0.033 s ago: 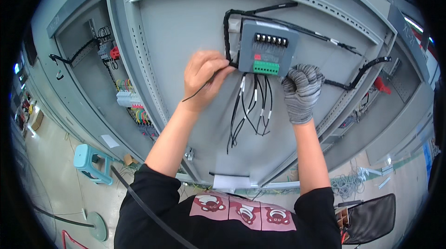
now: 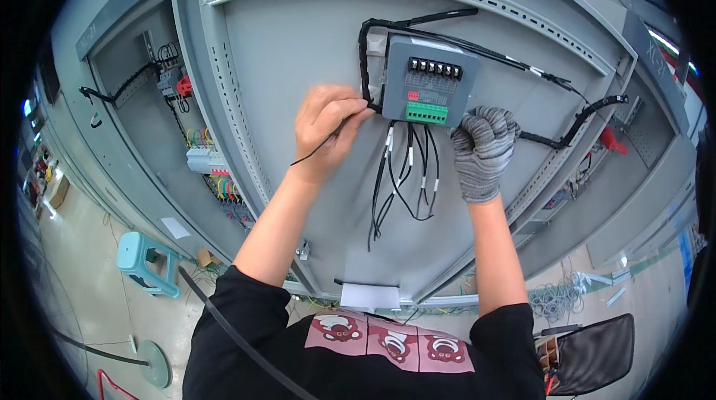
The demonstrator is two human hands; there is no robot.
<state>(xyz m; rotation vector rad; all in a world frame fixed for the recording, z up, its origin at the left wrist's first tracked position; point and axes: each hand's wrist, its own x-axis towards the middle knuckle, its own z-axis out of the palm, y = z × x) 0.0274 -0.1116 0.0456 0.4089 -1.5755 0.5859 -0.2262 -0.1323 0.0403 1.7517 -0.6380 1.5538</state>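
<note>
Grey sheet-metal cabinet door [image 2: 298, 64] fills the head view, swung open, with slotted rails along its top and left edges. Fixed to it at about 1 o'clock from centre is a grey module [image 2: 429, 86] with a black terminal row on top and a green terminal strip [image 2: 426, 112] along its lower edge. Black wires [image 2: 406, 176] hang from under the strip in loose loops, some with white sleeves near the top. A wrapped black cable bundle [image 2: 364, 64] climbs the module's left side, and another runs off toward 3 o'clock. Left hand [image 2: 326, 130], bare, sits just left of the module at 9 o'clock from it, fingers pinched on a thin black cable tie [image 2: 322, 148] whose tail points to 8 o'clock; the fingertips are at the bundle. Right hand [image 2: 483, 150], in a grey knit glove, is curled into a fist just below the module's lower right corner, at 5 o'clock from it; whether it grips anything cannot be told. At 9 o'clock, inside the cabinet [image 2: 134, 124], a row of breakers [image 2: 205, 157] with coloured wires. On the floor at 8 o'clock stands a teal stool [image 2: 142, 260]. At 5 o'clock, a dark open bag [image 2: 593, 351].
</note>
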